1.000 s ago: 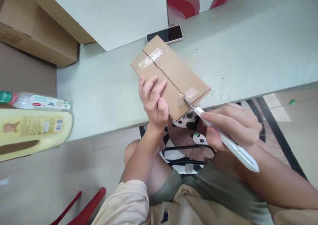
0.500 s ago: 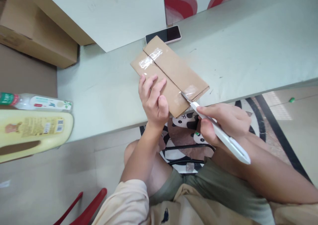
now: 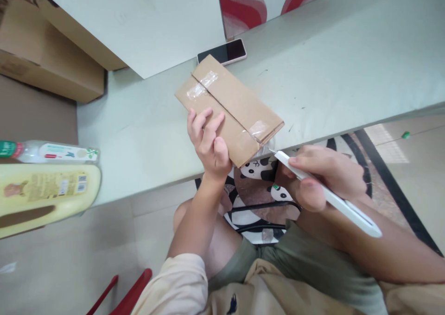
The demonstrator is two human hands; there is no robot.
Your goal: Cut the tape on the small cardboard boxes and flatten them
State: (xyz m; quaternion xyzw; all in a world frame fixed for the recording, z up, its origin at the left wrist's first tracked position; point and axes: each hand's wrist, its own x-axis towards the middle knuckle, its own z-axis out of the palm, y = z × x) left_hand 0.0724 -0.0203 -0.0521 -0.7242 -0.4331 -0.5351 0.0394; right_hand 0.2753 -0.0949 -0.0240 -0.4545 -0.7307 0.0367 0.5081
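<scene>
A flat brown cardboard box (image 3: 243, 103) lies tilted over the front edge of the table, with a seam along its top and clear tape at both ends. My left hand (image 3: 209, 141) grips its near left side, fingers bent over the top face. In my right hand (image 3: 323, 173) is a white utility knife (image 3: 347, 208), thumb and fingers closed round its body. The knife's short blade points at the box's near right corner, just clear of the cardboard. At that corner the tape across the seam looks slit, and a loose bit of it sticks out.
Behind the box lies a phone (image 3: 222, 52) beside a large white box (image 3: 146, 23) and a red-patterned carton (image 3: 243, 7). Open cardboard boxes (image 3: 52, 51) stand at the far left. A clear bottle (image 3: 52, 152) and a yellow jug (image 3: 52, 190) are at the left edge.
The knife has been drawn right and toward me, its blade leaving the seam and the taped corner. My left hand keeps its hold on the box; the view has shifted slightly.
</scene>
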